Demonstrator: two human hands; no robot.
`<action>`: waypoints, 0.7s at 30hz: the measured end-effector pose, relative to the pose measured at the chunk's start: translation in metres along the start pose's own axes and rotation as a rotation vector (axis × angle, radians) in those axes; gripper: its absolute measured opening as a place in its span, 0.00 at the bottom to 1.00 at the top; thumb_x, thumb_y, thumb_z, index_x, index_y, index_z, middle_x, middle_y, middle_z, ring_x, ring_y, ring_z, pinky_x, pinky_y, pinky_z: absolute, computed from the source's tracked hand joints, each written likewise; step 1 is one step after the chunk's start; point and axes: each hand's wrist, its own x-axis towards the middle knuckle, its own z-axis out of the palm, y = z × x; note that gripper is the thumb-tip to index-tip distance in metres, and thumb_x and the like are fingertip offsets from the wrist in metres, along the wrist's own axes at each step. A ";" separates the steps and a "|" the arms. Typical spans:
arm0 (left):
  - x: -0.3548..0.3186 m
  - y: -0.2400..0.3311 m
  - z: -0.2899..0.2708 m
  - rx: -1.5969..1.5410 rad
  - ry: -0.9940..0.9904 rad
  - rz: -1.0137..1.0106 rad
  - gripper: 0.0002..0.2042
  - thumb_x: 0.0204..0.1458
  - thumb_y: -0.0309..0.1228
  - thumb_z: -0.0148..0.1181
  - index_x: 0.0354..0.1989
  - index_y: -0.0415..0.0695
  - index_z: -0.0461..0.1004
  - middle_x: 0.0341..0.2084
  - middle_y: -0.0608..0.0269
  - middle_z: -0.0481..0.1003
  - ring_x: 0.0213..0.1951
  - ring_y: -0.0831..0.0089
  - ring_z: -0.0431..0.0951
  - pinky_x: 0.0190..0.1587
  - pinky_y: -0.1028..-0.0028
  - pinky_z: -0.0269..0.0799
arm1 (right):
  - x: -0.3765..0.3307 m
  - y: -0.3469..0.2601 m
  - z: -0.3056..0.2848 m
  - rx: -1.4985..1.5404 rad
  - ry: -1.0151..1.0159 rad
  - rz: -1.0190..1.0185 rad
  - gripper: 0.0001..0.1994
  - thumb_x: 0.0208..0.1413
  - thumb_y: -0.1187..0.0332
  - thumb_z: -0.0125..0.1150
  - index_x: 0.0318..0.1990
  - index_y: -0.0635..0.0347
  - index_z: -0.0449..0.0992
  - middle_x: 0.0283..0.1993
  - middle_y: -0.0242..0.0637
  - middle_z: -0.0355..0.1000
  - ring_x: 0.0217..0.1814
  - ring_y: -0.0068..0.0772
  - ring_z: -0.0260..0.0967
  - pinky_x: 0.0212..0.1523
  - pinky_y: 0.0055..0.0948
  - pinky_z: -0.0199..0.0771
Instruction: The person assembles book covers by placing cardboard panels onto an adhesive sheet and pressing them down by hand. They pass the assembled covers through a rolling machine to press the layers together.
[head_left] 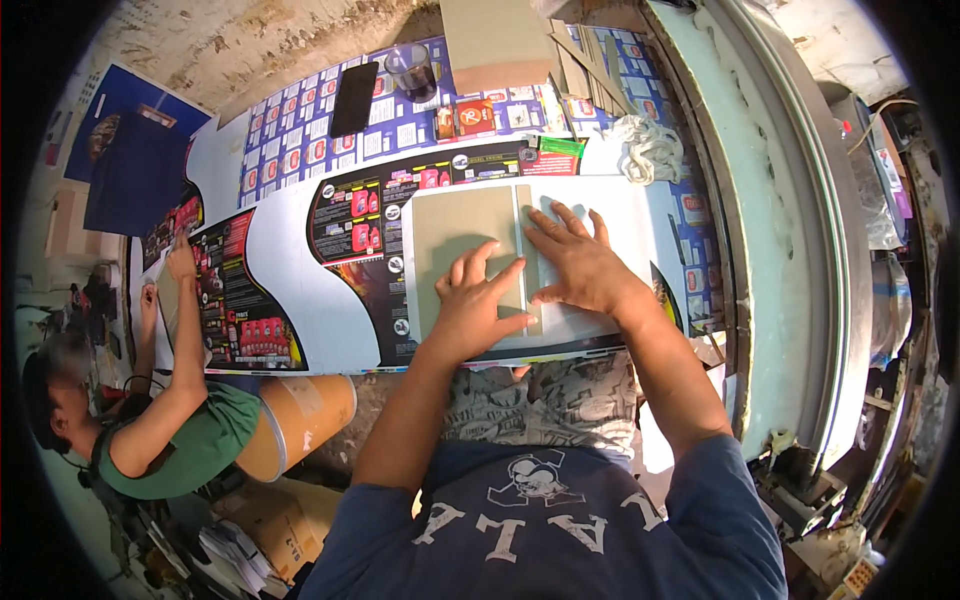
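Observation:
A grey-brown cardboard panel point(450, 218) lies on a white sheet point(625, 215) before me. Along its right side runs a narrow cardboard strip point(534, 318), with a thin white gap between the two. My left hand point(474, 305) rests on the panel, its fingers spread and its fingertips near the gap. Just to the right, my right hand point(585, 262) presses flat with fingers apart, its thumb and fingertips by the narrow strip. Neither hand grips anything. Part of the panel and strip is hidden under my hands.
Printed black and white sheets point(345, 215) cover the table. Behind lie a phone point(354, 98), a drinking glass point(411, 72), a small red box point(475, 117), cardboard strips point(597, 65) and a white cloth bundle point(648, 150). At left, a person in green point(190, 440) works beside a drum point(300, 420).

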 end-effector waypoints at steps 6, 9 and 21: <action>-0.001 0.000 0.001 0.000 -0.011 -0.011 0.39 0.44 0.56 0.71 0.67 0.57 0.70 0.71 0.49 0.52 0.71 0.47 0.48 0.66 0.42 0.45 | -0.002 -0.006 -0.005 0.008 -0.020 0.026 0.47 0.42 0.51 0.78 0.72 0.51 0.63 0.81 0.32 0.48 0.84 0.44 0.35 0.76 0.69 0.33; -0.001 0.003 0.000 -0.006 -0.021 -0.008 0.39 0.44 0.55 0.71 0.66 0.56 0.70 0.71 0.49 0.52 0.71 0.47 0.48 0.65 0.42 0.46 | -0.003 -0.004 -0.003 0.009 -0.013 0.028 0.47 0.43 0.51 0.77 0.72 0.51 0.63 0.81 0.31 0.48 0.84 0.43 0.34 0.76 0.70 0.32; 0.110 -0.005 -0.057 0.106 0.313 0.066 0.35 0.51 0.50 0.69 0.67 0.49 0.69 0.67 0.51 0.62 0.68 0.49 0.57 0.66 0.48 0.51 | -0.016 -0.002 -0.007 0.181 0.278 0.091 0.42 0.52 0.53 0.71 0.73 0.57 0.59 0.79 0.40 0.52 0.84 0.45 0.39 0.76 0.67 0.34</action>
